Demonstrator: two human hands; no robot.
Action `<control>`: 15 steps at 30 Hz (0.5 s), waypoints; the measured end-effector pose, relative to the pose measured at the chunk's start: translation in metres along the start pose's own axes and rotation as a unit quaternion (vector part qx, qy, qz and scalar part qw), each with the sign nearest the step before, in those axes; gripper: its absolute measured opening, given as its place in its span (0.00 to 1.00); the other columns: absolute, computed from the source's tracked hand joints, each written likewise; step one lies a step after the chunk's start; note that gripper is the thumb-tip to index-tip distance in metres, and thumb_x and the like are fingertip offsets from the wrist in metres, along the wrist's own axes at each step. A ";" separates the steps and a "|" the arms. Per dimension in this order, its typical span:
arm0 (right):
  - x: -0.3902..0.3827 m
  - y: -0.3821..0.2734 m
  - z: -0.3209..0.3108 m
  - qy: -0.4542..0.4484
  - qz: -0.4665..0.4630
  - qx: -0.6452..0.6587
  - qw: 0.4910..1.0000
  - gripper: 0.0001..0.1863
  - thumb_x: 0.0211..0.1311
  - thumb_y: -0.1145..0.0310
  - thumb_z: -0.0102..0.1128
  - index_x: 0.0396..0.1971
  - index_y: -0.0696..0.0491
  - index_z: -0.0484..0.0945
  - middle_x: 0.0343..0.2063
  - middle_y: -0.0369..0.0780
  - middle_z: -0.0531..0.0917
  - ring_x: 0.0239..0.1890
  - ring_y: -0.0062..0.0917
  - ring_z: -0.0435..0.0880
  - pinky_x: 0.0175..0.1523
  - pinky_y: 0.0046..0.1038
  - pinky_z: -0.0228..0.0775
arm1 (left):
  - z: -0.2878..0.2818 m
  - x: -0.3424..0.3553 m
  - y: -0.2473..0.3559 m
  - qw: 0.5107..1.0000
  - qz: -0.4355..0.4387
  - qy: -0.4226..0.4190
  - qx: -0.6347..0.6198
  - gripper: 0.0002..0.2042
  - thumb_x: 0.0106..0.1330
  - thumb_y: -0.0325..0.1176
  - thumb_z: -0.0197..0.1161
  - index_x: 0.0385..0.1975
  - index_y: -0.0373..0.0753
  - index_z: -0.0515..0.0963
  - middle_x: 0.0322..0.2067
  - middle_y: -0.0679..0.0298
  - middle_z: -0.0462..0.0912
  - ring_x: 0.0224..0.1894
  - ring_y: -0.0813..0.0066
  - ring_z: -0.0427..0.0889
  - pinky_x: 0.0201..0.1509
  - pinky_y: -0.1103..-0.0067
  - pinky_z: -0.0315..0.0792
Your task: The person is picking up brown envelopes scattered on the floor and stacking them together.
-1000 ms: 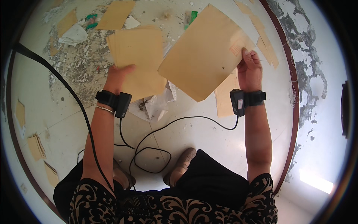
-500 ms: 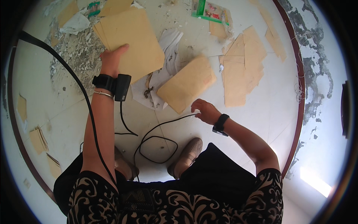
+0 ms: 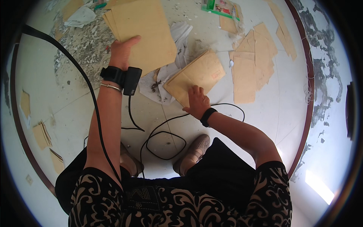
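Observation:
My left hand (image 3: pixel 121 52) is closed on a stack of brown paper envelopes (image 3: pixel 149 36), thumb on top and the other fingers hidden beneath. The stack is held over the floor at the upper left. Nearer the middle lies a second pile of brown envelopes (image 3: pixel 208 70), set at a slant, with layers showing along its left side. My right hand (image 3: pixel 198 101) grips the near edge of that pile, fingers bent over its top and thumb at the near corner. Partly under both stacks are crumpled white sheets (image 3: pixel 160 90) with dark debris.
Brown envelopes (image 3: pixel 244 81) fan out on the right. Plaster rubble (image 3: pixel 81 56) covers the floor at left. A green-edged packet (image 3: pixel 223 9) lies at the far side. A black cable (image 3: pixel 181 138) loops before my shoes (image 3: pixel 194 151). A peeling wall (image 3: pixel 329 75) rises at right.
My right hand has moved from beside the slanted pile onto its near edge. That pile's layers now show apart at the left. My left hand keeps its stack.

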State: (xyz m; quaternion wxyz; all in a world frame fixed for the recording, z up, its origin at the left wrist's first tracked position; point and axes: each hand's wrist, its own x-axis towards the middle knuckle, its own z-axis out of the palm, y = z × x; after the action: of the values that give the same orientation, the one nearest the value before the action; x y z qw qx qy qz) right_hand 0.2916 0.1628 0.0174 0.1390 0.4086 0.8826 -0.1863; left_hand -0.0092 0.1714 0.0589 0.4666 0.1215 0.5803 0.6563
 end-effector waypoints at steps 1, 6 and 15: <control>0.001 0.002 0.003 0.002 -0.013 -0.029 0.999 0.28 0.38 0.61 0.70 0.39 0.57 0.67 0.40 0.44 0.68 0.47 0.38 0.68 0.42 0.37 0.73 | 0.000 0.001 0.000 1.000 0.001 0.000 -0.001 0.16 0.52 0.28 0.67 0.40 0.31 0.76 0.36 0.58 0.80 0.34 0.68 0.81 0.36 0.74 0.76; -0.002 0.005 0.007 -0.001 -0.041 -0.062 0.997 0.22 0.39 0.65 0.66 0.36 0.57 0.70 0.41 0.44 0.67 0.46 0.37 0.69 0.41 0.35 0.74 | -0.001 0.002 -0.001 1.000 0.012 0.006 0.022 0.16 0.52 0.28 0.67 0.40 0.31 0.76 0.35 0.59 0.81 0.33 0.68 0.81 0.35 0.74 0.76; -0.002 0.054 0.007 0.015 -0.096 0.142 0.985 0.03 0.43 0.70 0.61 0.21 0.51 0.77 0.45 0.42 0.72 0.48 0.36 0.71 0.47 0.32 0.70 | -0.001 -0.004 0.006 1.000 0.014 -0.014 0.006 0.17 0.53 0.27 0.66 0.42 0.30 0.75 0.37 0.58 0.80 0.35 0.68 0.81 0.37 0.76 0.76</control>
State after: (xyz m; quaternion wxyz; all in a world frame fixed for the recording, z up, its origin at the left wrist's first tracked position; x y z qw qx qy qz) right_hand 0.3351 0.1906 0.0004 0.0478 0.3405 0.8843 -0.3159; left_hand -0.0109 0.1685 0.0656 0.4646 0.1413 0.5757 0.6578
